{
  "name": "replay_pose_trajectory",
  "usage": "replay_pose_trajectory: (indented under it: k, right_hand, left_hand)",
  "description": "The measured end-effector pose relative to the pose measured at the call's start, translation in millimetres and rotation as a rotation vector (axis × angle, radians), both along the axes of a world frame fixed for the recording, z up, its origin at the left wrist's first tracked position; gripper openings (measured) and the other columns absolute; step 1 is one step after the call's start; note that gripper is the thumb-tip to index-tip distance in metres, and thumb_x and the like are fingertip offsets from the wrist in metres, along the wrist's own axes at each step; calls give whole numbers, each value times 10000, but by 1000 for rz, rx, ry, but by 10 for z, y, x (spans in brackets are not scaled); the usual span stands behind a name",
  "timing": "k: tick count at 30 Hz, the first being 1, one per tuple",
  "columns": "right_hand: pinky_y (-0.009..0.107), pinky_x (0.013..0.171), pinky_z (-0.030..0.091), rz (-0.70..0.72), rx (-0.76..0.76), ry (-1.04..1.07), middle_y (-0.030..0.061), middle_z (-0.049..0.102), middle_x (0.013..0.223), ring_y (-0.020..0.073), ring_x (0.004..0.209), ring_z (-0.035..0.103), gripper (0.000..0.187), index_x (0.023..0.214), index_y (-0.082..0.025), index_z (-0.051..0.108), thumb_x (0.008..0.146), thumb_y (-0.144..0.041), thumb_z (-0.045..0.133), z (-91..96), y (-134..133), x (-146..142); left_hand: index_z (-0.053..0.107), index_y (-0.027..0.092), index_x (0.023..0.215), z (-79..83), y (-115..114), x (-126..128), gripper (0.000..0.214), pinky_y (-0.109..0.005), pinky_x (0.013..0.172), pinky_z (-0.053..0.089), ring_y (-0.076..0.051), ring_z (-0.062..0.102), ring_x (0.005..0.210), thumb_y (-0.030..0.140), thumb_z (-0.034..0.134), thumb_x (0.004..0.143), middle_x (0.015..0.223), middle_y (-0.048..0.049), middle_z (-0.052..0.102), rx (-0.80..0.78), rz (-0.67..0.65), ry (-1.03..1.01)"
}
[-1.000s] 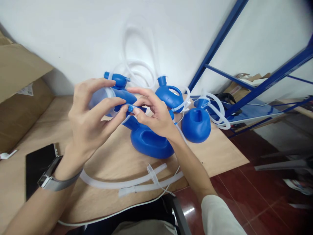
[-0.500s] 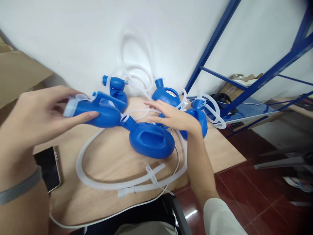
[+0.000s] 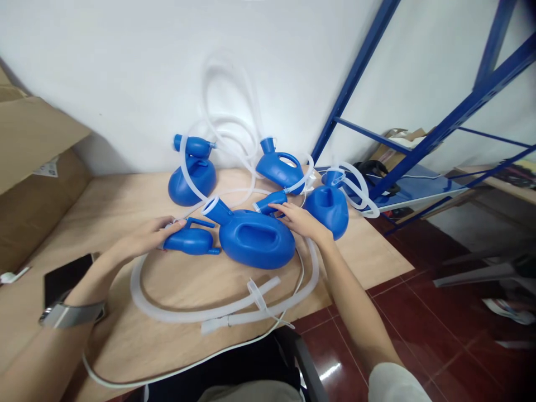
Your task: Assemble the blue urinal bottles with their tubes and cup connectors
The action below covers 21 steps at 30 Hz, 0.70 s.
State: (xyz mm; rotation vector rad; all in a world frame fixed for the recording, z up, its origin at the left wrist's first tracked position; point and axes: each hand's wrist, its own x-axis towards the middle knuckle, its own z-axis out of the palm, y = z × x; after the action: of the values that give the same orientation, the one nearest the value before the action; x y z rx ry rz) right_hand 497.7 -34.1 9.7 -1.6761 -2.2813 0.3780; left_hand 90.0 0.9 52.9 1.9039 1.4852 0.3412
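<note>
My left hand (image 3: 157, 234) grips the pale rim end of a blue handled urinal head (image 3: 190, 241), low over the table, its ribbed spout pointing right. My right hand (image 3: 299, 220) has its fingers closed about a second blue urinal head (image 3: 271, 202), which has a clear hose on its far end; part of the grip is hidden. Between my hands, a blue urinal bottle (image 3: 255, 239) lies with its uncapped neck tilted up to the left. In front of it, a loose clear hose (image 3: 167, 315) curves over the tabletop, with a clear strap (image 3: 258, 296) across it.
More blue urinal bottles stand behind: one at left (image 3: 191, 181), one at centre (image 3: 278, 169), one at right (image 3: 329, 209). Coiled hoses lean on the wall. A phone (image 3: 67, 273) and cardboard box (image 3: 46, 206) are left. A white cable (image 3: 176, 377) follows the front edge; blue shelving (image 3: 355, 72) stands right.
My left hand has lowered the urinal head to the table and away from the camera. My right hand has come down onto the other urinal head, its fingers closing there.
</note>
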Motion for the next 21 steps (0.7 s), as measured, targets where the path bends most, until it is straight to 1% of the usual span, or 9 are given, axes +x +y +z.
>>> replay_pose_trajectory:
  k: [2,6,9,12,14,16,17,19,21]
  right_hand:
    - [474,1021,570,44,7,28,136,698,1308,278,1192,692,480,1533,-237,548,1056,-226,488,-58,25,7]
    - [502,1150,497,99,68,218,119,669,1398,266,1318,634,394,1424,-241,644,1074,-288,471,-99,-41,32]
    - [497,1194,466,68,92,384,88,663,1429,254,1361,613,361,1385,-275,668,1083,-337,481,9,-338,10]
    - [485,1170,502,-11,65,470,65,686,1394,251,1327,641,359,1410,-328,647,1081,-397,519,134,-816,-57]
    - [522,1202,472,-42,36,408,71,597,1509,281,1420,569,456,1505,-377,560,1053,-436,581,148,-1125,-122]
    - [571,1217,448,-29,60,305,85,480,1612,320,1503,474,618,1575,-414,463,997,-472,676,88,-1354,-198]
    - [594,1218,441,-7,82,252,89,430,1643,336,1532,429,667,1586,-431,439,976,-476,706,36,-1430,-236]
    - [626,1209,441,36,135,164,97,353,1676,364,1568,358,690,1571,-450,454,946,-480,745,-83,-1514,-310]
    - [640,1199,449,48,173,113,112,336,1668,380,1572,342,660,1551,-444,476,947,-471,743,-183,-1527,-374]
  left_hand:
    - [729,188,985,-115,14,39,727,-341,661,597,-287,720,849,844,432,885,830,-49,756,-102,-11,27]
    - [710,208,980,-317,85,-13,703,-370,699,536,-321,720,816,819,372,903,764,-84,736,79,-1,220]
    - [704,224,983,-363,85,-98,652,-380,743,501,-334,723,855,763,338,950,857,-109,767,261,-32,302]
    - [697,241,1036,-316,-28,-162,607,-389,709,493,-348,726,898,721,328,980,1027,-119,779,379,-36,357]
    - [698,248,1049,-280,-200,-164,564,-412,695,504,-346,722,856,677,336,996,1049,-121,773,473,-79,402]
    - [716,244,1048,-277,-461,-110,526,-464,759,531,-352,716,871,619,347,1016,1025,-136,770,604,-192,399]
    - [727,236,999,-292,-618,-59,525,-511,806,534,-386,707,948,597,347,1018,1040,-162,769,731,-240,363]
    - [743,224,1049,-364,-948,88,486,-605,907,508,-442,664,1125,571,403,1025,1182,-200,744,851,-279,370]
    - [747,223,1094,-483,-1233,277,495,-588,916,531,-410,688,1067,603,439,1020,1124,-183,761,855,-389,286]
